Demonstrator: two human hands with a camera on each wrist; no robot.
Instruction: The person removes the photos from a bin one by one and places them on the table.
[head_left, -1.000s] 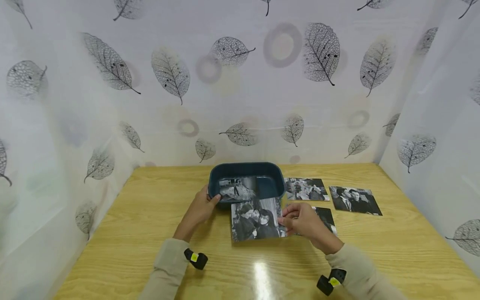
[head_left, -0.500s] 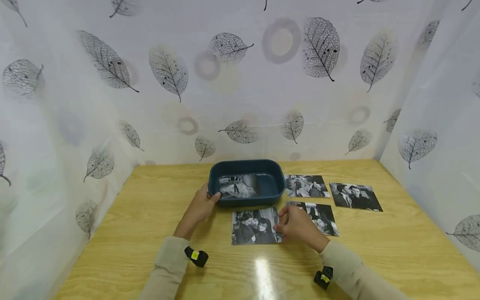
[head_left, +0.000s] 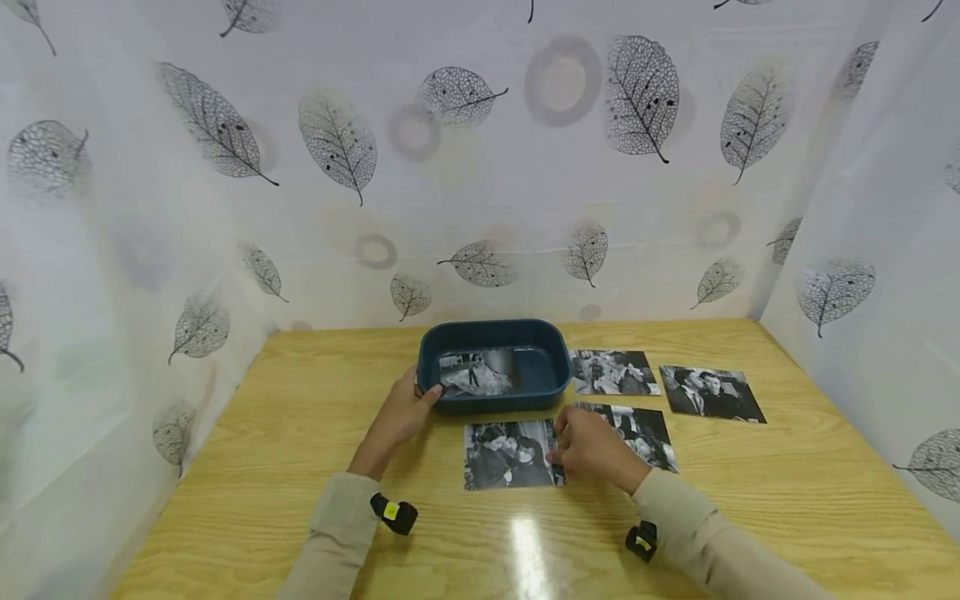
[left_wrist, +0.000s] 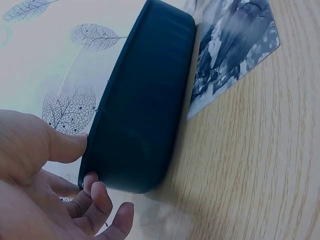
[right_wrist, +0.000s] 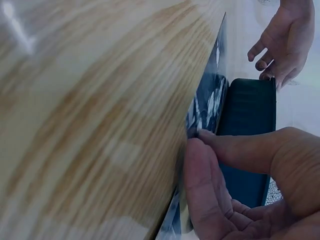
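The right hand has its grip pinched on the right edge of a black-and-white photo lying flat on the tabletop. Just beyond that grip sits the dark blue tray, whose left wall the left hand holds, thumb on the rim.

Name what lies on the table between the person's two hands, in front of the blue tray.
A black-and-white photo lies flat there; the right hand pinches its right edge, the left hand holds the tray. Head view.
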